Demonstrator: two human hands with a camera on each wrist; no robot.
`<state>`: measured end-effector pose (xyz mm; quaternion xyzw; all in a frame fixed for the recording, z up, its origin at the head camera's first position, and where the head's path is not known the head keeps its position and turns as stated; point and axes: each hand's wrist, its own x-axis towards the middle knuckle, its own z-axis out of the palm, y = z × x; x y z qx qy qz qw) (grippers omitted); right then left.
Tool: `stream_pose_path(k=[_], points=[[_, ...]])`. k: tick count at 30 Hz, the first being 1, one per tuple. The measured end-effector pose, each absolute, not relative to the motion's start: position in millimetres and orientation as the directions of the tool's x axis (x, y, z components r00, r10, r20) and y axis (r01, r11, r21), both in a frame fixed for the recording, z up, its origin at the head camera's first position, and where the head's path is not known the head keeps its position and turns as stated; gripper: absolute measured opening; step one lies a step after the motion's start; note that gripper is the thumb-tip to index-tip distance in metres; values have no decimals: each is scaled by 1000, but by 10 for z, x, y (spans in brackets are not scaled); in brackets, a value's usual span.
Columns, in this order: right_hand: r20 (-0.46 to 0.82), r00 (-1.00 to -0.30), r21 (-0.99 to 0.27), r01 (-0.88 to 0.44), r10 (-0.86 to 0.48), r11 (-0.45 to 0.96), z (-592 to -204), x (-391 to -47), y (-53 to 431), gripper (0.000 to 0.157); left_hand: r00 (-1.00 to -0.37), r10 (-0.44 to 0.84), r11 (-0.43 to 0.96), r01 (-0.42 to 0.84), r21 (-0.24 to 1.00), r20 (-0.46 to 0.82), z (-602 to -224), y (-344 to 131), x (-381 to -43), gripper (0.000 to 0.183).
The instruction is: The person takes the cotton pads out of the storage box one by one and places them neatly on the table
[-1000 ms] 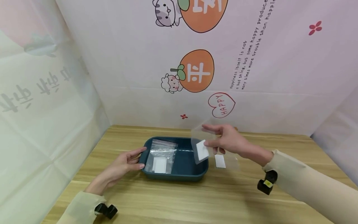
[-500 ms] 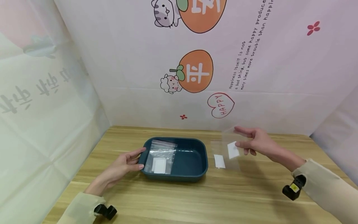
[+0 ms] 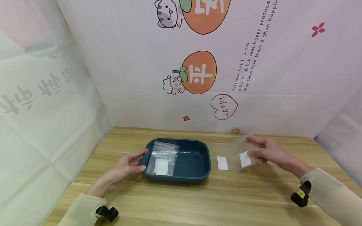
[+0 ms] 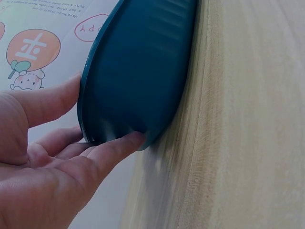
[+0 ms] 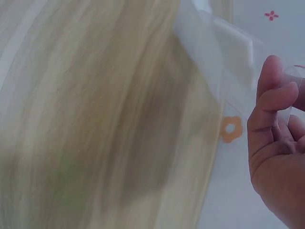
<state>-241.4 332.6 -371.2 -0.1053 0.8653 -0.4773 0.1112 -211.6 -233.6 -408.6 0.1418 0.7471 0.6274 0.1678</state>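
In the head view, a dark teal oblong tray (image 3: 190, 161) stands on the wooden table. My left hand (image 3: 124, 166) grips its left end; in the left wrist view the fingers (image 4: 116, 150) lie against the tray's outer wall. A clear zip bag with a white rectangular piece (image 3: 162, 167) rests inside the tray's left part. Right of the tray, my right hand (image 3: 271, 153) pinches a second clear zip bag (image 3: 240, 147), its white piece showing low in it. Beside it, a third such bag (image 3: 223, 149) lies flat on the table, also with a white piece inside.
The wooden table (image 3: 175, 204) runs back to a printed white cloth (image 3: 141, 110) hung behind it. More white cloth (image 3: 51, 125) hangs along the left side. A black camera (image 3: 301, 194) is strapped to the right wrist, another (image 3: 107, 213) to the left.
My right hand has carried its zip bag from over the tray's right end to the right, then lowered it beside the bag on the table. My left hand and the tray have stayed put.
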Motion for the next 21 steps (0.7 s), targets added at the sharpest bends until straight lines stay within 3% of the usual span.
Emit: stream_pose_path(k=[21], points=[[-98, -959, -792, -88, -267, 604, -4107, -2426, 3589, 84, -908, 410, 171, -16, 985, -86, -4085, -2333, -2116, 75]])
